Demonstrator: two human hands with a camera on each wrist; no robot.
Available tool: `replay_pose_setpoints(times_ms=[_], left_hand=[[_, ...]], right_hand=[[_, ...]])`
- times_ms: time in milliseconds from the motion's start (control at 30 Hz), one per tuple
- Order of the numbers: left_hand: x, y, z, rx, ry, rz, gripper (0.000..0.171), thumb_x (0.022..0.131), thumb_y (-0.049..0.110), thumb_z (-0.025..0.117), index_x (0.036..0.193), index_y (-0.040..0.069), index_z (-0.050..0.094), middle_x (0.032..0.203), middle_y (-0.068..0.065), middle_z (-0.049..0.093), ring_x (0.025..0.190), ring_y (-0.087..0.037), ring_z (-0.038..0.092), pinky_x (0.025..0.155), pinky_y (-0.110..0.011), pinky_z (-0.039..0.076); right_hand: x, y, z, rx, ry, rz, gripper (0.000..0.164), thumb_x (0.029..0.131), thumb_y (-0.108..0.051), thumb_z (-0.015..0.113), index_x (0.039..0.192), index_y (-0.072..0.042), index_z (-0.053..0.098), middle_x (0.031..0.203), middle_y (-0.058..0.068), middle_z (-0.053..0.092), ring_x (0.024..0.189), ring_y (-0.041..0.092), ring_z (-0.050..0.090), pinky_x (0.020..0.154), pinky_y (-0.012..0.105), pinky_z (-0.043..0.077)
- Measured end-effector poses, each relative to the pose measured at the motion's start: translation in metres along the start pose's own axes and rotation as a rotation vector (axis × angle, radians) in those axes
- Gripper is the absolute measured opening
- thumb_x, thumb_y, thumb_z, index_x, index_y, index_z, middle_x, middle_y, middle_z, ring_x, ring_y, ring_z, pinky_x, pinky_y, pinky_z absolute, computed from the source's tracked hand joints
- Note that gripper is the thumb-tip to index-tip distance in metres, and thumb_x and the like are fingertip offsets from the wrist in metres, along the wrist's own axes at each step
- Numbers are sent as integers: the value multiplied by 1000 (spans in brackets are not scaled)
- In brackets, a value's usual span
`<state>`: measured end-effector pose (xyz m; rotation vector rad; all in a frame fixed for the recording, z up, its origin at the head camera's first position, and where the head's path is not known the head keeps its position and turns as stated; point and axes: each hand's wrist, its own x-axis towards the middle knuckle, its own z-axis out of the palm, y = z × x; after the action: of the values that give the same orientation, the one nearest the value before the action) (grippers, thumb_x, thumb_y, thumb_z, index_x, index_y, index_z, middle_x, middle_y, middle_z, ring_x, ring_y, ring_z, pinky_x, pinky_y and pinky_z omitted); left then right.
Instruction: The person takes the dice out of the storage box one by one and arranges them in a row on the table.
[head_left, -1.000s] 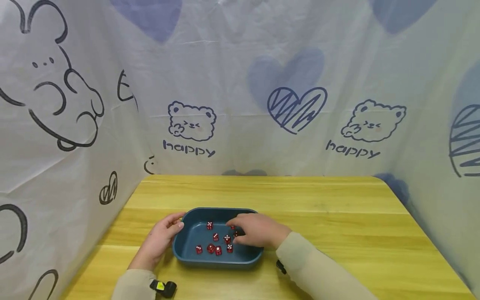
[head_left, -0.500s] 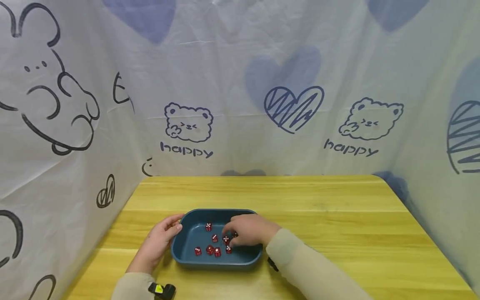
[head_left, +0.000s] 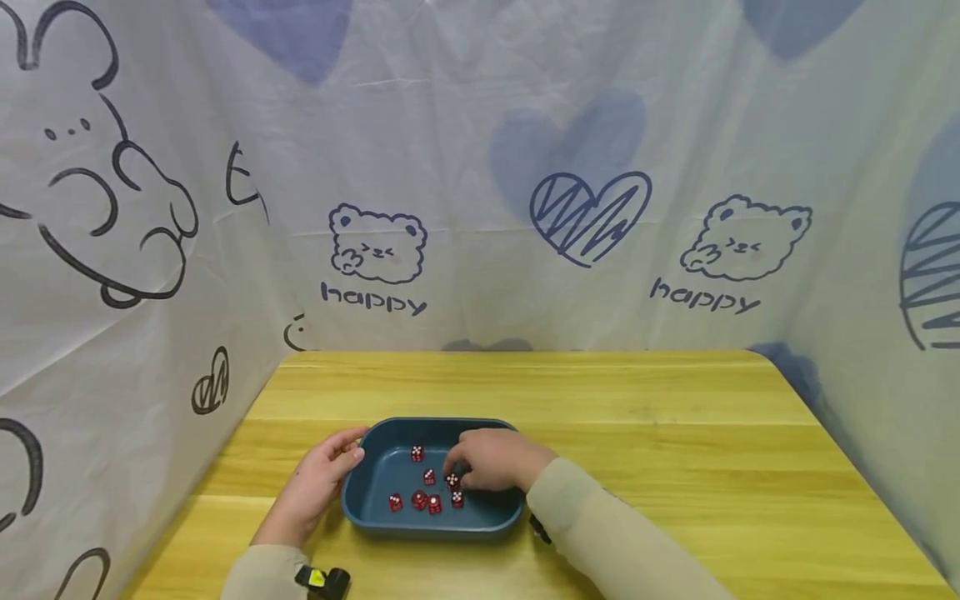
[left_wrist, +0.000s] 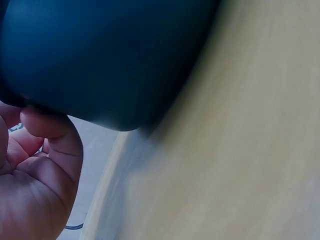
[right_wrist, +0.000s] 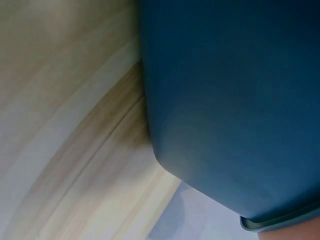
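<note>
A dark blue oval-cornered tray (head_left: 420, 530) stands on the wooden table with several red dice (head_left: 417, 453) with white pips spread over its floor. My left hand (head_left: 317, 479) holds the tray's left end; in the left wrist view its thumb and fingers (left_wrist: 42, 122) pinch the rim. Reaching over the right end, my right hand (head_left: 495, 460) is down inside the tray. Its index finger and thumb are bent around a red die (head_left: 452, 481), and its other fingers are hidden. In the right wrist view the tray's outer wall (right_wrist: 225, 110) hides nearly all of that hand.
The yellow wood-grain table (head_left: 660, 458) extends behind and to the right of the tray. White cloth (head_left: 480, 283) printed with bears and hearts hangs along the back and both sides. A black wrist camera (head_left: 326, 581) sits on the left sleeve.
My right hand has shifted left and lower inside the tray, its fingers closing in on a die. The left hand keeps its hold, and the tray stays put.
</note>
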<state>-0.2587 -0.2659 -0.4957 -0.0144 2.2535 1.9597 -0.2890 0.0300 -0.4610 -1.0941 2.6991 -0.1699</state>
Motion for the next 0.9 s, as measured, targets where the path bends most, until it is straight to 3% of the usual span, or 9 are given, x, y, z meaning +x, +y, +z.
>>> replay_pose_setpoints(times_ms=[433,900], left_hand=[[-2,1,-1,28,11,17,48,105,19,56,149,2,46,121,-15,52,96,-20,58,75,-29,53],[-3,1,-1,20,-10,18,49,106,18,55,150,1,43,120,-15,49,94,-19,57,74,-29,53]], right_hand=[[1,-3,2,-29,10,-20,16,93,-30,74,106,-38,76,89,-12,53,80,7,50,77,28,48],[2,-1,4,10,46,-29,17,94,-33,71,110,-34,76,86,-12,51,77,7,49,71,26,44]])
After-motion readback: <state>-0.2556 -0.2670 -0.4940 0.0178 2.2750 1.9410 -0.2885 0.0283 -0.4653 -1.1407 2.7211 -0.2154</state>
